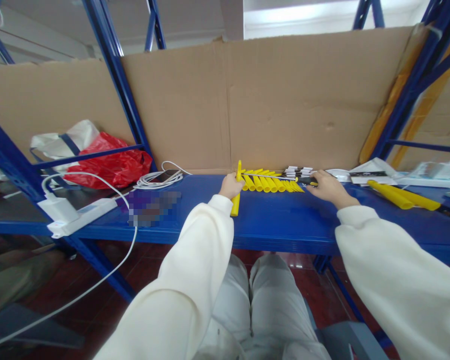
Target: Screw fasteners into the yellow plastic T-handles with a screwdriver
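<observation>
Clasping a smooth yellow tube (235, 205) are the left fingers (234, 180), while the right fingers (320, 179) clamp a thin-shafted screwdriver (309, 181).

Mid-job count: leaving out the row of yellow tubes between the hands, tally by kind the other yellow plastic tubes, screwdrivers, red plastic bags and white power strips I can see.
Yellow plastic tubes: 3 (1 in the left hand, the held tube; 2 lying at right)
Black-and-yellow-handled screwdriver, in the right hand: 1
Red plastic bag: 1
White power strip: 1
Total: 6
</observation>
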A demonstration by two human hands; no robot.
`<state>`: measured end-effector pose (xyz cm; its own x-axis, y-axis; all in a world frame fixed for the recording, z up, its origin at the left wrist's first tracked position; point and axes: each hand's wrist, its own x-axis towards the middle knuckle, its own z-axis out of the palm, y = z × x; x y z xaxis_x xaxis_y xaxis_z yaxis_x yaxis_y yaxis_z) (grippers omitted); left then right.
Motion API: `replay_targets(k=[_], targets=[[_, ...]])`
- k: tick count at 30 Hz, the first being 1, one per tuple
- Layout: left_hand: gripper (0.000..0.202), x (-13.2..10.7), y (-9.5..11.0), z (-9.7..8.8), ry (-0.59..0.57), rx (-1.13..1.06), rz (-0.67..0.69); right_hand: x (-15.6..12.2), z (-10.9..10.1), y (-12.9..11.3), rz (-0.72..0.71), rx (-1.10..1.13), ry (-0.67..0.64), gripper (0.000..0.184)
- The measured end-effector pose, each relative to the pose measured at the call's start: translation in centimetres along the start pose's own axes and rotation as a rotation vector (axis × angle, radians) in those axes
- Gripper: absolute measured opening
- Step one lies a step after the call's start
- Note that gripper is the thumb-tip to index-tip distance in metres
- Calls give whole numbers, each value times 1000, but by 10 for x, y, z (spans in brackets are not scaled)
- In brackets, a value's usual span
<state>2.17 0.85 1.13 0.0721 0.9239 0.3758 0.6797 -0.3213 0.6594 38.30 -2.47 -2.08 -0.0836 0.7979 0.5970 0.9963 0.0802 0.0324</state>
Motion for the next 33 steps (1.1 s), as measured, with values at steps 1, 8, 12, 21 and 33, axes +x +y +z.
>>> replay_targets(k=[1, 8, 12, 21, 33], targets=[[24, 0, 0, 0, -6, 0, 0, 0, 0, 0, 9, -6, -5, 23], [27, -2, 1, 1, -29, -6, -20, -2, -1, -3, 170, -18, -77, 40], [25, -1, -1, 1, -30, -42, -31, 0, 6, 3, 74, 30, -55, 38], [18, 0, -2, 2, -18, -87, -52, 0, 1, 2, 79, -9, -87, 29], [25, -3, -1, -2, -31, -119, -72, -1, 1, 0, -39, 37, 6, 37]])
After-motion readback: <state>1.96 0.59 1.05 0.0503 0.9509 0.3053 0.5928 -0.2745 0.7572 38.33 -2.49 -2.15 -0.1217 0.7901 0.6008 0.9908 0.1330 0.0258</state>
